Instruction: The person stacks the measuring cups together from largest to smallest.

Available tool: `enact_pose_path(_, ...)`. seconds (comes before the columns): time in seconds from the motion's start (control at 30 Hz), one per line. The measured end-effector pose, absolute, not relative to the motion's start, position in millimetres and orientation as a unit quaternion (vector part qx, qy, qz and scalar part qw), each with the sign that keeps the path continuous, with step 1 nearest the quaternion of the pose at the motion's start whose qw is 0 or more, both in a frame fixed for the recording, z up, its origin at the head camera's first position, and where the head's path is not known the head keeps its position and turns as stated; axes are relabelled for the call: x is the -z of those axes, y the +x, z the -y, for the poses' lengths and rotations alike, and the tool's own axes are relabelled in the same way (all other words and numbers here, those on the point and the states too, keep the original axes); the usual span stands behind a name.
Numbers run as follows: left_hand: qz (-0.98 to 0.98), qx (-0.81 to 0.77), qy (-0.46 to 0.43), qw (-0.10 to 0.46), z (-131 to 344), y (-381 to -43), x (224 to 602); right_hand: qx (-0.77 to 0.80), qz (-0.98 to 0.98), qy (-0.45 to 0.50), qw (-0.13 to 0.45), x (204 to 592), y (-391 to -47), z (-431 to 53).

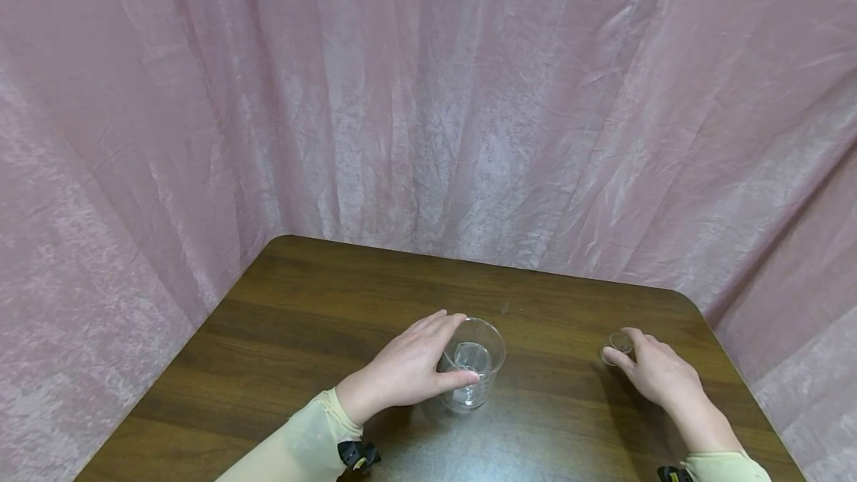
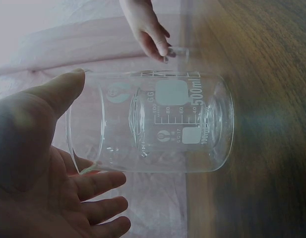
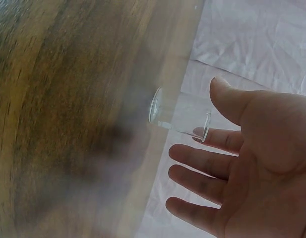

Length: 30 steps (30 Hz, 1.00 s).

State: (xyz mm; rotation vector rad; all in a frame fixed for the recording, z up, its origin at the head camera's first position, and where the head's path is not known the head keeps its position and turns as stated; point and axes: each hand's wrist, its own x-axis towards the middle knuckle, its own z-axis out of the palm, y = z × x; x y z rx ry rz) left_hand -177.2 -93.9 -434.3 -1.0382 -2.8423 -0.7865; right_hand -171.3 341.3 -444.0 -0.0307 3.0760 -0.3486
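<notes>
My left hand [image 1: 415,367] spans the rim of a large clear glass beaker [image 1: 492,363] marked 500ml, thumb on the near side and fingers on the far side. Inside that beaker stands a smaller 100ml beaker [image 2: 167,121], its white scale readable through the outer wall. Over on the right of the table, my right hand [image 1: 663,374] is at a tiny clear glass beaker [image 3: 180,116]. Its thumb and index finger lie to either side of the rim, the thumb apart from the glass in the right wrist view. The other fingers extend loosely.
Both beakers under my hands stand upright on a brown wood-grain table [image 1: 321,288]. A tiny clear speck or object [image 1: 505,308] lies behind the large beaker, too small to identify. Pink curtains [image 1: 435,110] hang around the table's far and side edges.
</notes>
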Motion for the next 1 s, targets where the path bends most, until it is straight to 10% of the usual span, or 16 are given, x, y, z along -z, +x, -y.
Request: enact_pose_path(1.0,0.909,0.253,-0.33,0.005,93.7,-177.1,435.0,0.128,-0.992,-0.001,0.019,445.6,-172.8,-342.8)
